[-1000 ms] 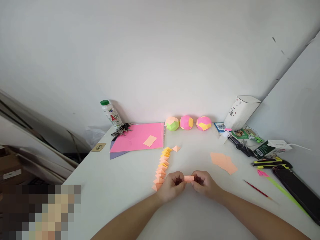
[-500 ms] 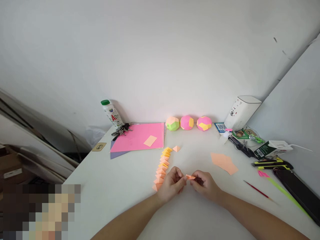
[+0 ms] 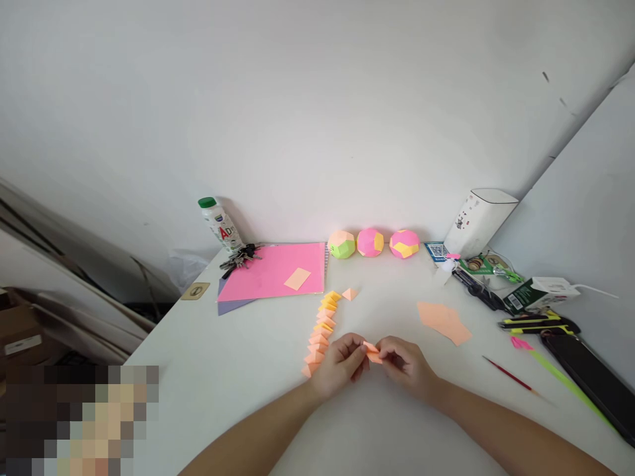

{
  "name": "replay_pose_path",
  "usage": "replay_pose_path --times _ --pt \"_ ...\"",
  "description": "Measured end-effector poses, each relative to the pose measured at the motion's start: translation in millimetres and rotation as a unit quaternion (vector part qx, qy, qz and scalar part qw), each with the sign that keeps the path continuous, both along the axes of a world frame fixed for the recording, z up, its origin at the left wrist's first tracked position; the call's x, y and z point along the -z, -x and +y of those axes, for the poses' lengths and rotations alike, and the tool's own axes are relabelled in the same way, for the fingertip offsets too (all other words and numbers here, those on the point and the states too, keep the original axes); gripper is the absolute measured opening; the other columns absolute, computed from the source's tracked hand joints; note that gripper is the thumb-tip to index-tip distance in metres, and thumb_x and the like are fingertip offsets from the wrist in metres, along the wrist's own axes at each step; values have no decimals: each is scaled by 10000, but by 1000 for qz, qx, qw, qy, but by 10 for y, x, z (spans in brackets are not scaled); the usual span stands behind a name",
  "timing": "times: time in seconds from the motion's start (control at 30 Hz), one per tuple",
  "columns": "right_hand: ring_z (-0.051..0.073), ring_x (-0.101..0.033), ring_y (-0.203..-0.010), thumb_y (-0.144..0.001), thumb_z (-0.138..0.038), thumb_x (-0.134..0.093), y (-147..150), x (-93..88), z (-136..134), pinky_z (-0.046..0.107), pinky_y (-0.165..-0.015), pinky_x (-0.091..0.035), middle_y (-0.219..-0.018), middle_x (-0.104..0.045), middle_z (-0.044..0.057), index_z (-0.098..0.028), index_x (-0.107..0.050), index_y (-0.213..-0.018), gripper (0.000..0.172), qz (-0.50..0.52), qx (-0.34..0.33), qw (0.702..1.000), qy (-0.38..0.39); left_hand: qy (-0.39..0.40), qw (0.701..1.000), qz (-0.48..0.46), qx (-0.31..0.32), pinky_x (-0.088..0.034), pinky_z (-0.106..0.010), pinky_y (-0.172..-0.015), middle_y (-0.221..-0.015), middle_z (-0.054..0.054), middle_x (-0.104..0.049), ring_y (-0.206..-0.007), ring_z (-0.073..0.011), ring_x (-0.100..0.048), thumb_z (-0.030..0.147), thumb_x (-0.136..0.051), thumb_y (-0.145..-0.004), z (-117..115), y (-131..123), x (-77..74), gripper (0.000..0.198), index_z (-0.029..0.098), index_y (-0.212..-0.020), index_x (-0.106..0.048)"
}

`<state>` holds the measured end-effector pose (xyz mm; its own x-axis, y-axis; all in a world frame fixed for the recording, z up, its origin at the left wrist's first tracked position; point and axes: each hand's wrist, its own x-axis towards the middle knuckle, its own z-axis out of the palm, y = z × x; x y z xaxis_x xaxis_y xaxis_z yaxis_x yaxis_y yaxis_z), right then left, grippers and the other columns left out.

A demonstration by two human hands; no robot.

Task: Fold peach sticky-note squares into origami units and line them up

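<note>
Between my hands is a small folded piece of orange paper (image 3: 372,352), pinched at both ends above the table. The fingers of my left hand (image 3: 342,363) are closed on its left end, and those of my right hand (image 3: 404,360) on its right end. Fingertips hide part of its folds. Just left of my left hand runs a row of folded paper units (image 3: 318,340), orange with a few yellow ones. One separate orange folded unit (image 3: 350,294) sits by the row's far end. Flat orange paper sheets (image 3: 444,322) lie to the right of my right hand.
Three paper balls (image 3: 370,242) stand by the wall. A pink sheet (image 3: 272,268) bears keys (image 3: 241,258), beside a white bottle (image 3: 221,225). On the right are a paintbrush (image 3: 510,375), utility knives (image 3: 538,324), a black case (image 3: 588,377) and a white box (image 3: 481,221).
The folded paper has been turned and now shows a broader face. My hands have come slightly closer together around it, with both still gripping it.
</note>
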<state>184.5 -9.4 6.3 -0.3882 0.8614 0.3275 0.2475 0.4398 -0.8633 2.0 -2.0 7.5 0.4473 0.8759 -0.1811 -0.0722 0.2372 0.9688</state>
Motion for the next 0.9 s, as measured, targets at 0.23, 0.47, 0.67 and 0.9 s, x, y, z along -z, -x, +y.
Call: replay_pose_path --times 0.23,0.47,0.67,0.9 --pt "158 -553 -635 -868 -189 -490 1 41 13 268 -552 -442 -726 -578 46 -214 -588 -726 174 -31 -20 998 -60 -31 999 42 -3 -289 -211 -434 -575 45 -495 -425 -66 -390 559 -500 -819 -6 -5 24 400 161 -844 -532" --pt "164 -604 -702 -888 -165 -467 10 81 12 271 -606 -498 -774 -625 61 -212 -608 -776 186 -28 -9 995 -91 -76 995 56 42 -334 -220 -488 -652 32 -470 -527 -93 -399 428 -442 -891 -53 19 19 362 174 -1135 -526" --pt "156 -596 -666 -862 -123 -492 17 97 12 253 -568 -487 -765 -624 53 -212 -600 -799 153 -16 -1 994 -111 -86 993 79 34 -334 -216 -498 -678 27 -474 -532 -88 -380 324 -430 -896 -44 23 6 277 179 -1102 -545" --pt "158 -595 -671 -857 -103 -505 15 63 21 255 -577 -493 -766 -621 57 -208 -603 -793 157 -12 -7 993 -118 -81 993 78 41 -337 -214 -488 -639 36 -454 -519 -90 -389 295 -406 -905 -45 22 -27 274 179 -1111 -544"
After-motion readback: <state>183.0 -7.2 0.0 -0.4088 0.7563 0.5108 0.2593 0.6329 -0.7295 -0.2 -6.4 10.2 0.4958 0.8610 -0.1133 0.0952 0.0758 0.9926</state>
